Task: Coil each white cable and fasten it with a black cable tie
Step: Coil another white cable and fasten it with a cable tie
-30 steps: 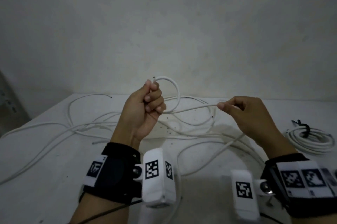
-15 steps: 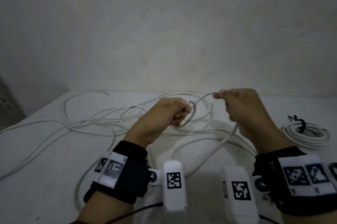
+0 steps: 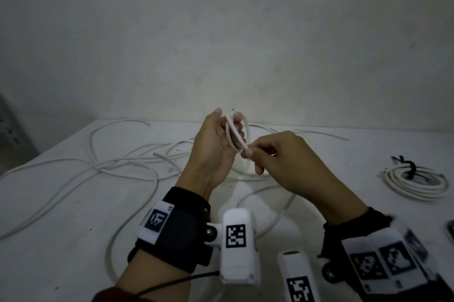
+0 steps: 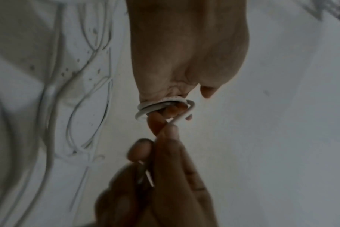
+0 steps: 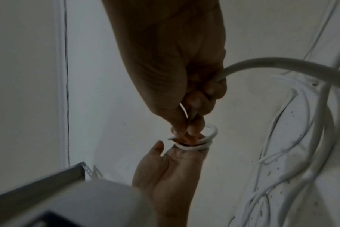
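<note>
A white cable [image 3: 247, 129] is wound in small loops round the fingers of my left hand [image 3: 229, 123], which is raised above the table with its thumb up. My right hand [image 3: 247, 153] pinches the same cable right beside the loops, and the slack runs through its palm down to the table. The left wrist view shows the loops [image 4: 145, 107] stacked on my left hand [image 4: 190, 99] and my right hand [image 4: 165, 127] pinching the strand. In the right wrist view my right hand [image 5: 186, 130] meets the loops [image 5: 213, 133].
One finished coil [image 3: 417, 181] with a black cable tie [image 3: 410, 169] lies at the right of the white table [image 3: 61, 240]. Several loose white cables [image 3: 110, 164] sprawl over the left and middle. A wall stands close behind.
My right hand has come in from the right to my left hand, laying another turn of cable. The left hand dipped, then rose again, and now carries more loops than before.
</note>
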